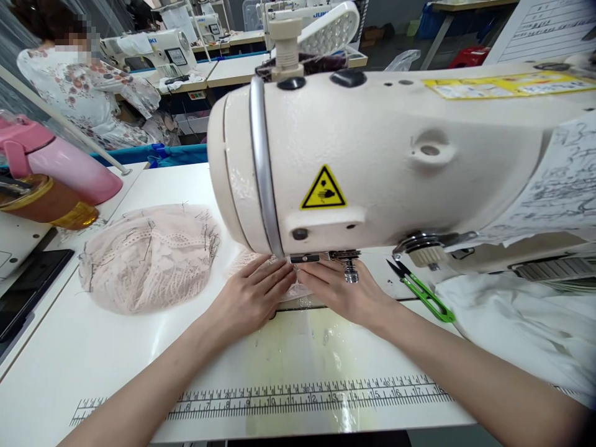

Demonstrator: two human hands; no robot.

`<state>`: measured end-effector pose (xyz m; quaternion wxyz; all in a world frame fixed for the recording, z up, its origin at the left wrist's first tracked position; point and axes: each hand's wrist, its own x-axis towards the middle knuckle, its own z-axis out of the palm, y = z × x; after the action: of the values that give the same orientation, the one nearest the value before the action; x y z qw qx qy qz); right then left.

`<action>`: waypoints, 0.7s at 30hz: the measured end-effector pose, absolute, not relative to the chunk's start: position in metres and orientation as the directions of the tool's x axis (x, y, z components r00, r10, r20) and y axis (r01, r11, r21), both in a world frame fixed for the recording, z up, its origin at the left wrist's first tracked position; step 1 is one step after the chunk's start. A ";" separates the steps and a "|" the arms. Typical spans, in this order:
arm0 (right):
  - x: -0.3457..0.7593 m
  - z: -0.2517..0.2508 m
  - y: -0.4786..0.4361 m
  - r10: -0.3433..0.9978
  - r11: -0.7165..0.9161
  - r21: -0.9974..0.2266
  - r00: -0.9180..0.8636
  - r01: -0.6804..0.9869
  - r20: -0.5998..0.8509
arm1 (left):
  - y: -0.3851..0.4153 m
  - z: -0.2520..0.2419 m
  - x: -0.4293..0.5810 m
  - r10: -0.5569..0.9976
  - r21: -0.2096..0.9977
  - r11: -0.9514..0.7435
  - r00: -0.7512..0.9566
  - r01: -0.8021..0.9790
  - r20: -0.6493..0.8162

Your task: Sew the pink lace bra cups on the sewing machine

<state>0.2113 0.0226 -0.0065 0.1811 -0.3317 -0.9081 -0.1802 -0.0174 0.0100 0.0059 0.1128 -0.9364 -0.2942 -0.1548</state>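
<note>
Both my hands rest at the sewing machine (372, 161), just under its head. My left hand (254, 292) lies flat on a pale pink lace piece (299, 290), fingers stretched toward the needle area. From the other side my right hand (344, 288) presses on the same lace with its fingers extended; metal parts of the machine partly cover them. The fingertips of both hands nearly meet. The needle and presser foot are mostly hidden. A heap of pale pink lace pieces (149, 257) with loose dark thread ends lies left of my left hand.
Green thread snips (421, 290) lie right of my right hand, beside white cloth (521, 323). A printed ruler (279, 400) runs along the table's front. At left are a pink bottle (69, 161), an amber cup (51, 202) and a phone (32, 288). A person (84, 93) sits beyond.
</note>
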 end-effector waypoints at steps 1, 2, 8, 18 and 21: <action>0.210 -0.005 0.022 0.534 0.717 0.205 -0.713 0.667 0.454 | 0.011 0.006 -0.019 0.518 -0.101 -0.806 0.777 0.584 0.358; 0.210 -0.003 0.021 0.532 0.717 0.203 -0.711 0.667 0.459 | 0.011 0.006 -0.020 0.519 -0.085 -0.809 0.775 0.581 0.361; 0.201 -0.009 0.025 0.441 0.784 0.159 -0.719 0.600 0.537 | 0.017 0.010 -0.022 0.511 -0.065 -0.816 0.770 0.574 0.383; 0.195 -0.016 0.027 0.407 0.854 0.042 -0.715 0.519 0.568 | 0.017 0.007 -0.023 0.550 -0.063 -0.789 0.748 0.611 0.370; 0.195 -0.015 0.028 0.385 0.842 0.090 -0.709 0.532 0.591 | 0.016 0.007 -0.022 0.559 -0.066 -0.782 0.744 0.620 0.366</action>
<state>0.1951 0.0276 -0.0154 0.2878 -0.2503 -0.9155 -0.1278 -0.0219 0.0163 0.0070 0.0921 -0.9293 -0.3170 -0.1658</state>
